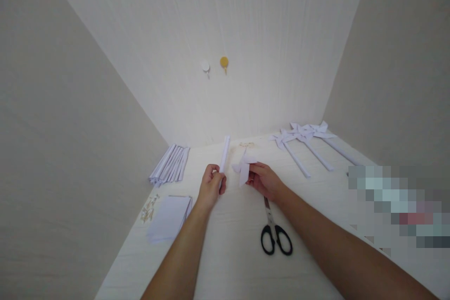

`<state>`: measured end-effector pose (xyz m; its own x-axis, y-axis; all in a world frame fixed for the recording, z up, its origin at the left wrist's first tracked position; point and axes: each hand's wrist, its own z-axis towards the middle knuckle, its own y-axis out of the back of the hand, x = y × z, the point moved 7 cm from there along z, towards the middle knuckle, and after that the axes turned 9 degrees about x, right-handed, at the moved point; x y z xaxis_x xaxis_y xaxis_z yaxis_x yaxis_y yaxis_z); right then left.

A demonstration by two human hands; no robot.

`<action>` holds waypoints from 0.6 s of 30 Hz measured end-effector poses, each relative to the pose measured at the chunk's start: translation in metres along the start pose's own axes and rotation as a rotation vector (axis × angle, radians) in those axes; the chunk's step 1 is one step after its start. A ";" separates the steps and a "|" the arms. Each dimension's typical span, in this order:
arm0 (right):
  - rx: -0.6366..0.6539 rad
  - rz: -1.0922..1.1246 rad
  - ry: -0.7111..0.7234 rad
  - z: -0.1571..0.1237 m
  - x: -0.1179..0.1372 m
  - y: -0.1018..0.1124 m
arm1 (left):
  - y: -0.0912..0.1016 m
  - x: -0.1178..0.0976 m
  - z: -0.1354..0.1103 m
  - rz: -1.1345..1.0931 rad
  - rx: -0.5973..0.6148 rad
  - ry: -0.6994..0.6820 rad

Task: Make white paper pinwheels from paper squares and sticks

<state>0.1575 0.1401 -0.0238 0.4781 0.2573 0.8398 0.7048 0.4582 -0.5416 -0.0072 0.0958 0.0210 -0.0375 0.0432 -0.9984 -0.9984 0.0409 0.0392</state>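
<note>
My left hand (212,183) is closed around the lower part of a rolled white paper stick (225,152), which points up and away from me. In my right hand (263,179) is a folded white paper pinwheel (243,168), pinched by its right side, its blades spread toward the stick. Pinwheel and stick are apart, with a small gap between them. Just below my right hand lies a pair of scissors (272,229) with black handles, the blade tips partly hidden under the hand.
Several paper pinwheels on sticks (305,143) lie at the back right. On the left are a bundle of paper rolls (171,164), stacked paper sheets (170,218) and small fasteners (149,209). Two round hooks, one white (206,67), one gold (224,62), hang on the back wall.
</note>
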 end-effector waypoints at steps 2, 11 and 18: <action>-0.025 -0.008 0.013 0.000 0.002 0.002 | 0.001 0.000 0.000 0.021 0.014 -0.003; -0.131 -0.077 0.115 -0.009 0.027 -0.002 | 0.006 -0.002 0.001 0.143 0.057 -0.047; -0.154 -0.099 0.199 -0.020 0.047 -0.023 | 0.003 -0.014 -0.008 0.270 0.040 -0.156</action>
<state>0.1739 0.1247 0.0276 0.4855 0.0381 0.8734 0.8177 0.3336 -0.4691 -0.0103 0.0870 0.0351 -0.2913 0.2105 -0.9332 -0.9506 0.0460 0.3071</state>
